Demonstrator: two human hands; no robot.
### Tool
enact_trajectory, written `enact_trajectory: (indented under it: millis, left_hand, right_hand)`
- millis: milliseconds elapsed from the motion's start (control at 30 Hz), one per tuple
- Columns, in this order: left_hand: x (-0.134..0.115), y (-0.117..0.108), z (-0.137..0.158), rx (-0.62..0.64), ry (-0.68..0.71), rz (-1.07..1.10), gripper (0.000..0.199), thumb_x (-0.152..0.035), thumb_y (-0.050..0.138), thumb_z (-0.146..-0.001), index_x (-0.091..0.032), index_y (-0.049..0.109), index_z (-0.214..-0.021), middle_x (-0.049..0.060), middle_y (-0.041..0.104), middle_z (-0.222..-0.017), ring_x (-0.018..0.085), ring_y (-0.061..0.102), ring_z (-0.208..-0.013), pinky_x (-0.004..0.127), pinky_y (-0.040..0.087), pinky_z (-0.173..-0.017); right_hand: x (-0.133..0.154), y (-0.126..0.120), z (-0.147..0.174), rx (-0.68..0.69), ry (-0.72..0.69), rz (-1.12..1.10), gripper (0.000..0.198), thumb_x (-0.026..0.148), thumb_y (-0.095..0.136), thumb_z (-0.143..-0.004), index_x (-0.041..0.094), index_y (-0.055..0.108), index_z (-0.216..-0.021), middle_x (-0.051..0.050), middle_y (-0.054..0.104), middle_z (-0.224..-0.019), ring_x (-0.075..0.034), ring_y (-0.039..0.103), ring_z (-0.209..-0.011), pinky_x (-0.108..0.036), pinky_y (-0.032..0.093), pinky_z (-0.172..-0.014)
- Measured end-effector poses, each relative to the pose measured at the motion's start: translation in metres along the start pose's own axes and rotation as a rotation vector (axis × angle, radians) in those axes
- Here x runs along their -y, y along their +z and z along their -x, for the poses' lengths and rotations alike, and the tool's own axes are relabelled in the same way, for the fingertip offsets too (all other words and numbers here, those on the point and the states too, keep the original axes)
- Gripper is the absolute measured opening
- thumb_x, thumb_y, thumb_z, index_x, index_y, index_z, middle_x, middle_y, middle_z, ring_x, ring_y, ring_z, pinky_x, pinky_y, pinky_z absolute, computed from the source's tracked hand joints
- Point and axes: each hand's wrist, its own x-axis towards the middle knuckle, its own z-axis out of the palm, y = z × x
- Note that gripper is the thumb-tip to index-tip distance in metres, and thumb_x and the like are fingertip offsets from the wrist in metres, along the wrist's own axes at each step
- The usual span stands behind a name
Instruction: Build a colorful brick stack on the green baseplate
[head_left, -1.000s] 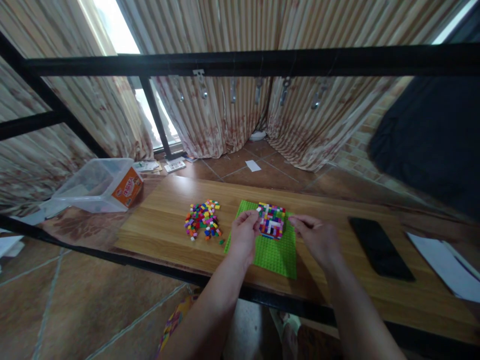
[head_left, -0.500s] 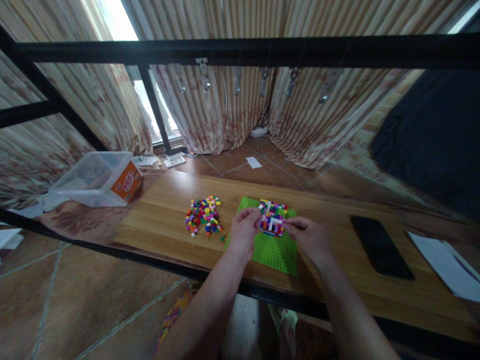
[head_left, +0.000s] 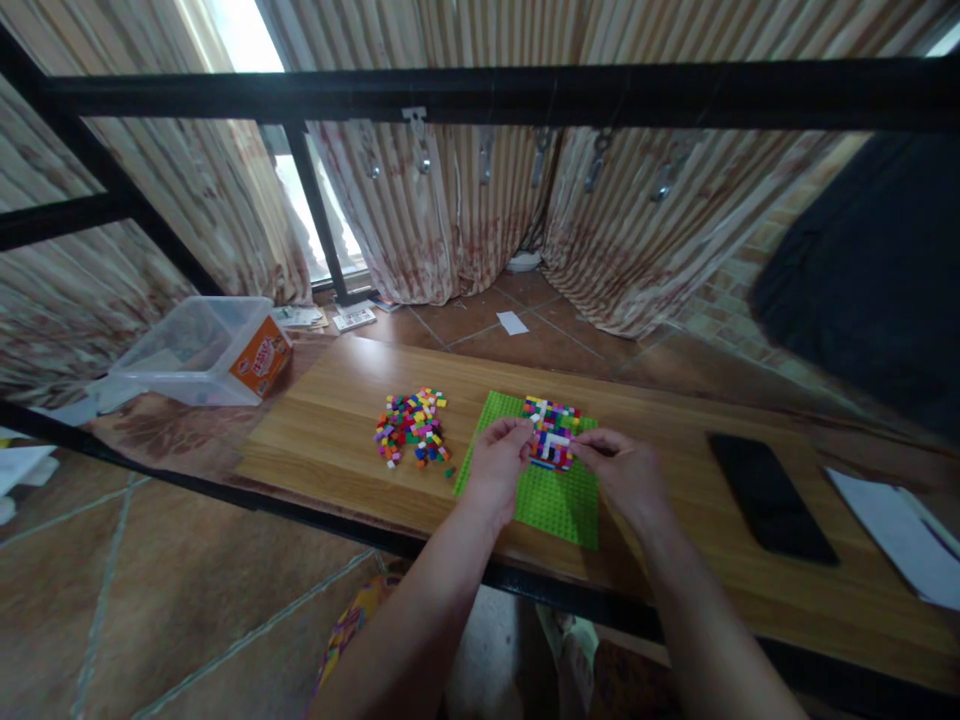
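A many-coloured build of small toy bricks sits over the upper part of a green studded baseplate. My left hand is closed in a pinch at the build's left edge, with a small white toy brick at its fingertips. From the other side, my right hand pinches at the build's right edge. Whatever lies between those right fingertips is too small to make out. Loose toy bricks of many colours lie heaped to the left of the baseplate.
The wooden table carries a black phone-like slab and white paper at the right. Beyond its left end stands a clear plastic bin with an orange label. A black metal rail with hooks crosses above.
The view has shifted slightly, moving the scene a little to the right. My left fingertips and the white brick have edged right over the build; my right hand keeps its pinch at the right edge.
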Motion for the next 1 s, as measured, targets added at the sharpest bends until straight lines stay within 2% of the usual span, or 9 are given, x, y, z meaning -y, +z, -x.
enact_trajectory:
  millis: [200,367,533,700,867,1000]
  left_hand:
    - [0.006,0.000,0.002,0.009,0.004,-0.087,0.026,-0.033,0.079,-0.064,-0.014,0.061,-0.062,-0.004,0.050,-0.054,0.005,0.035,-0.050,0.020,0.022,-0.051]
    - [0.003,0.002,0.003,0.014,0.008,-0.124,0.024,-0.032,0.079,-0.062,-0.015,0.062,-0.062,-0.003,0.051,-0.055,0.005,0.035,-0.050,0.021,0.022,-0.050]
    - [0.004,0.002,0.004,0.078,0.033,-0.175,0.018,-0.030,0.076,-0.065,-0.016,0.065,-0.064,-0.003,0.054,-0.057,0.006,0.036,-0.052,0.021,0.023,-0.051]
    - [0.007,0.000,0.003,0.155,0.104,-0.240,0.017,-0.032,0.074,-0.068,-0.016,0.067,-0.067,-0.003,0.052,-0.055,0.007,0.037,-0.053,0.022,0.025,-0.052]
    - [0.003,0.000,0.006,0.196,0.086,-0.228,0.020,-0.034,0.076,-0.067,-0.016,0.067,-0.066,-0.001,0.058,-0.060,0.008,0.041,-0.056,0.021,0.028,-0.053]
    - [-0.003,-0.001,0.006,0.186,0.067,-0.185,0.015,-0.029,0.074,-0.067,-0.016,0.067,-0.064,-0.002,0.055,-0.058,0.009,0.044,-0.058,0.022,0.031,-0.056]
  right_hand:
    - [0.002,0.001,0.000,-0.029,-0.037,0.079,0.026,0.049,0.071,-0.069,0.023,0.075,-0.068,-0.004,0.074,-0.069,-0.021,0.064,-0.063,-0.035,0.045,-0.065]
    - [0.011,-0.002,0.008,-0.048,-0.075,0.092,0.026,0.049,0.071,-0.072,0.024,0.076,-0.071,-0.004,0.075,-0.074,-0.022,0.065,-0.067,-0.035,0.047,-0.069]
    - [0.034,0.007,0.018,0.040,0.000,-0.155,0.034,0.054,0.071,-0.075,0.022,0.078,-0.084,-0.003,0.073,-0.074,-0.017,0.061,-0.065,-0.031,0.047,-0.064]
    - [0.046,0.019,0.020,0.090,0.110,-0.343,0.038,0.057,0.079,-0.065,0.020,0.076,-0.076,-0.001,0.065,-0.062,-0.013,0.052,-0.056,-0.027,0.041,-0.053]
    - [0.049,0.018,0.021,0.091,0.174,-0.485,0.036,0.052,0.086,-0.055,0.021,0.077,-0.070,-0.001,0.064,-0.060,-0.012,0.048,-0.054,-0.027,0.038,-0.053]
    - [0.045,0.015,0.018,0.094,0.171,-0.460,0.033,0.050,0.085,-0.057,0.022,0.078,-0.072,-0.002,0.068,-0.064,-0.013,0.050,-0.056,-0.029,0.040,-0.055]
